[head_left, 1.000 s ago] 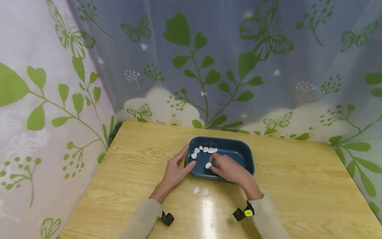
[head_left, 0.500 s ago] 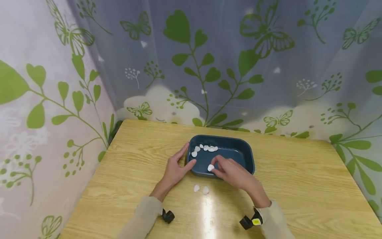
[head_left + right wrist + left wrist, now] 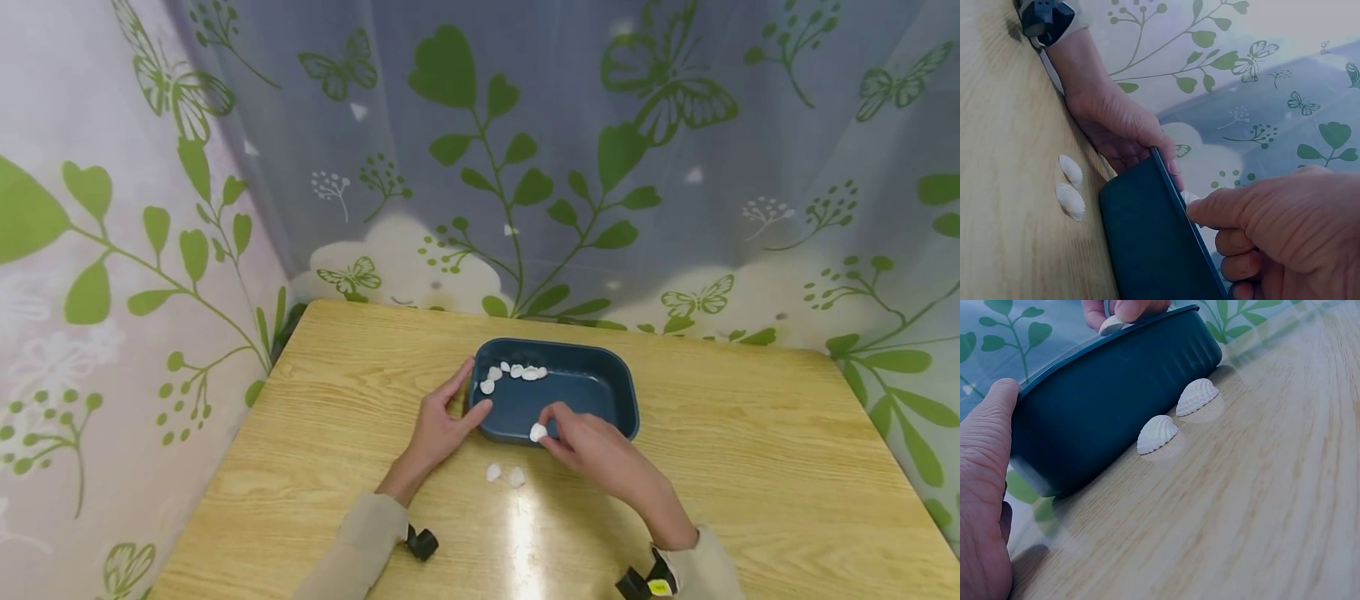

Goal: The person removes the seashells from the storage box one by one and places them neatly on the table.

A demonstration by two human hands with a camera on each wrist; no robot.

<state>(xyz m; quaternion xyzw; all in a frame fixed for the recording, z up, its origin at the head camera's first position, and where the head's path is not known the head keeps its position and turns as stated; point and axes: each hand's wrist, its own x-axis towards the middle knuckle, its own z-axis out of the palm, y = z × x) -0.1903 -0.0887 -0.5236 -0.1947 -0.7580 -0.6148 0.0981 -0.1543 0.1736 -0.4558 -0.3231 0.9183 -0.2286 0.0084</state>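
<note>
1. Wooden table (image 3: pixel 750 467) under your hands carries a blue tray (image 3: pixel 592 387) at frame centre.
2. Your right hand (image 3: pixel 596 446) pinches a white shell (image 3: pixel 537 432) over the tray's near rim.
3. Your left hand (image 3: pixel 438 425) clasps the tray's left corner, thumb curled against it.
4. Two shells (image 3: pixel 505 476) lie just below.

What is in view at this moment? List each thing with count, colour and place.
tray: one, dark blue, mid-table, rear of centre.
shells in tray: a row, exact count unclear, white, along the tray's far-left inside.
held shell: one, white, over the tray's near rim.
shells on table: two, white, side by side just before the tray's near wall.
table: one, light wood grain.
curtain: green leaf and butterfly print, behind and to the left of the table.
wrist cameras: two, black, on the sleeves.
left hand: grips the tray's left end.
right hand: pinches the held shell.
</note>
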